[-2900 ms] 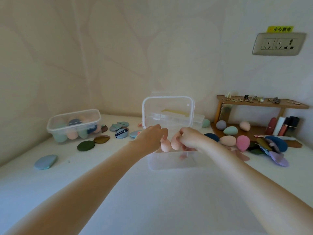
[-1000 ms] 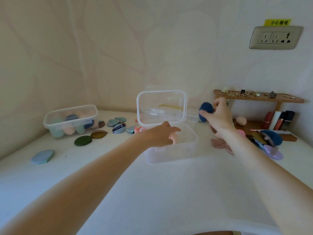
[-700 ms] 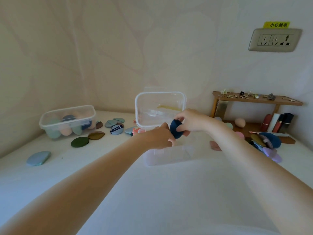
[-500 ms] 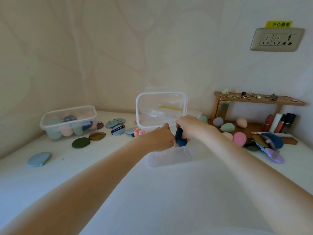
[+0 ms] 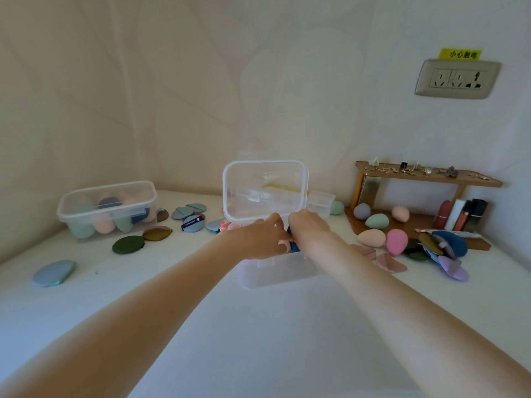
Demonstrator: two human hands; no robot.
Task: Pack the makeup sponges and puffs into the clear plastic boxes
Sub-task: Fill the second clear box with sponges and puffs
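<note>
A clear plastic box (image 5: 275,272) stands open in the middle of the table, its lid (image 5: 265,191) upright behind it. Both hands reach into it. My right hand (image 5: 309,226) presses a dark blue sponge (image 5: 293,245) down inside the box. My left hand (image 5: 258,238) rests beside it on pink sponges (image 5: 283,243) that are mostly hidden by the fingers. A second clear box (image 5: 107,209), lidded and full of sponges, sits at the far left.
Flat puffs lie loose on the left: blue-grey (image 5: 54,272), dark green (image 5: 128,244), brown (image 5: 157,233). On the right lie egg sponges (image 5: 397,241) and a heap of puffs (image 5: 444,248) before a wooden shelf (image 5: 428,179) with lipsticks. A wall socket (image 5: 457,79) is above.
My right hand fetched the dark blue sponge from beside the shelf and brought it down into the open box. My left hand stayed in the box.
</note>
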